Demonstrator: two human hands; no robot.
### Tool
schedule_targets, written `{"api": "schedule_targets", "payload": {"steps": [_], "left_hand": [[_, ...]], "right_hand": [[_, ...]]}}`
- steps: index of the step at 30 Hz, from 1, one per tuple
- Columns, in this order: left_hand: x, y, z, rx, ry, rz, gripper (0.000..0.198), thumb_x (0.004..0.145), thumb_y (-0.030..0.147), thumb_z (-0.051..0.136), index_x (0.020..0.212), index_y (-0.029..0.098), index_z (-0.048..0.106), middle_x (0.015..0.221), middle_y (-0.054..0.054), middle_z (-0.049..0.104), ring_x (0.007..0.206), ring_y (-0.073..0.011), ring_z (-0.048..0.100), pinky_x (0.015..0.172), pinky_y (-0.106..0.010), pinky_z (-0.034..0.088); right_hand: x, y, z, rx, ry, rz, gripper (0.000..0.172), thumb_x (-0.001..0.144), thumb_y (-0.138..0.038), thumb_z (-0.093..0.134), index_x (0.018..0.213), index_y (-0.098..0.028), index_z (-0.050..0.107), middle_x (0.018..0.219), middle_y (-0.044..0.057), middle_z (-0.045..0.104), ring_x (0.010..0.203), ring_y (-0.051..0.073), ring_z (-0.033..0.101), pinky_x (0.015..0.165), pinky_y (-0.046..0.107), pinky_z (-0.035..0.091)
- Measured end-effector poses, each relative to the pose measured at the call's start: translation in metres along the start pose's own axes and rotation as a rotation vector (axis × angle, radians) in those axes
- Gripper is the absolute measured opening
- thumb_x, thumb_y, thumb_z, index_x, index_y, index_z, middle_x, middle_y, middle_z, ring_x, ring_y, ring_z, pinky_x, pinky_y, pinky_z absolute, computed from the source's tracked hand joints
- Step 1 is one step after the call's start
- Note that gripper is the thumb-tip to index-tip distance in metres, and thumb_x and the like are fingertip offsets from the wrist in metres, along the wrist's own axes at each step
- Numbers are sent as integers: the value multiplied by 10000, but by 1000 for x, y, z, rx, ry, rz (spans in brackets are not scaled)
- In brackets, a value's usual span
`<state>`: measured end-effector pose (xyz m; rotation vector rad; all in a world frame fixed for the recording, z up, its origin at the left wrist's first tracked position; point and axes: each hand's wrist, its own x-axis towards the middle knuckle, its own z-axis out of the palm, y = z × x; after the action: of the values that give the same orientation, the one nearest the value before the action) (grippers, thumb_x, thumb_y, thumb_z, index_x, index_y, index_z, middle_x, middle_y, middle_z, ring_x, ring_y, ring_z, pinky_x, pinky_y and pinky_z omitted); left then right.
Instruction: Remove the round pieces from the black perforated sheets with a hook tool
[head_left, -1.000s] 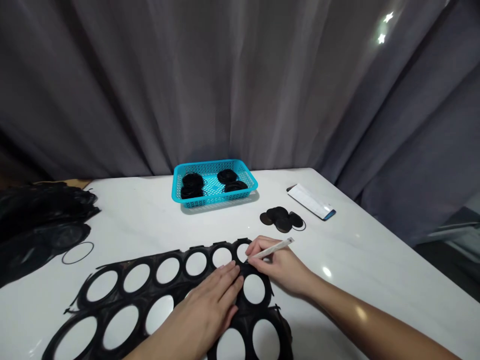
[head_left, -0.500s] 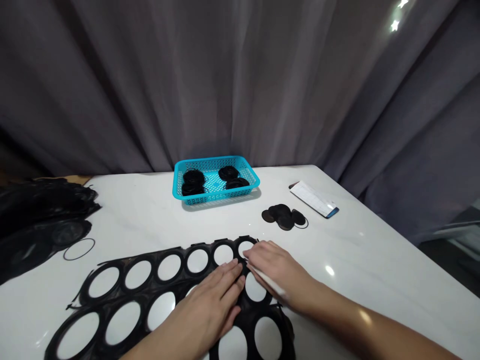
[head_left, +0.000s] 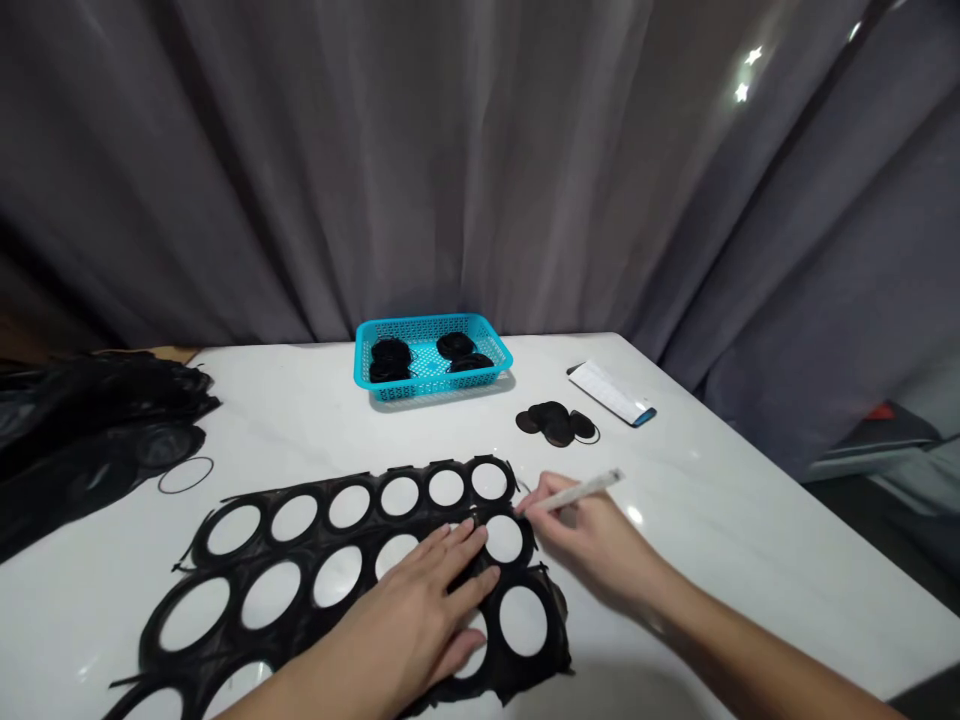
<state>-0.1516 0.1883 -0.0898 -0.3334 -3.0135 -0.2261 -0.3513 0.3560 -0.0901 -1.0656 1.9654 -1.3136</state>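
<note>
So the left hand lies palm-down with its grip loose, fingers spread over the black sheet full of round holes, which sits on the near part of the white counter. The right hand's grip is pinched around a white pen-like tool, pointing at the sheet's right edge, with black discs lying farther back.
</note>
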Motion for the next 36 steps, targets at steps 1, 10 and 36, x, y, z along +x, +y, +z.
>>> {"api": "schedule_targets", "payload": {"steps": [1, 10, 36], "left_hand": [[-4, 2, 4, 5, -1, -7, 572, 883, 256, 652, 1435, 220, 505, 1555, -133, 377, 1413, -324, 395, 1122, -489, 402], [-10, 6, 10, 5, -22, -33, 650, 903, 270, 650, 1510, 245, 418, 1610, -110, 257, 1459, -302, 309, 1158, -475, 352], [-20, 23, -3, 27, -65, 54, 633, 929, 306, 639, 1517, 279, 405, 1593, -71, 312, 1455, -313, 314, 1160, -519, 330]], "right_hand": [[-9, -1, 8, 34, -66, 17, 188, 952, -329, 539, 874, -182, 624, 872, 38, 670, 800, 184, 582, 693, 284, 419], [-26, 8, 28, -64, -89, -76, 135, 939, -240, 552, 843, -194, 635, 945, 33, 648, 887, 186, 589, 806, 310, 435], [5, 31, -36, -537, 387, -196, 227, 975, -272, 441, 759, -204, 438, 846, 49, 651, 777, 220, 560, 732, 343, 387]]}}
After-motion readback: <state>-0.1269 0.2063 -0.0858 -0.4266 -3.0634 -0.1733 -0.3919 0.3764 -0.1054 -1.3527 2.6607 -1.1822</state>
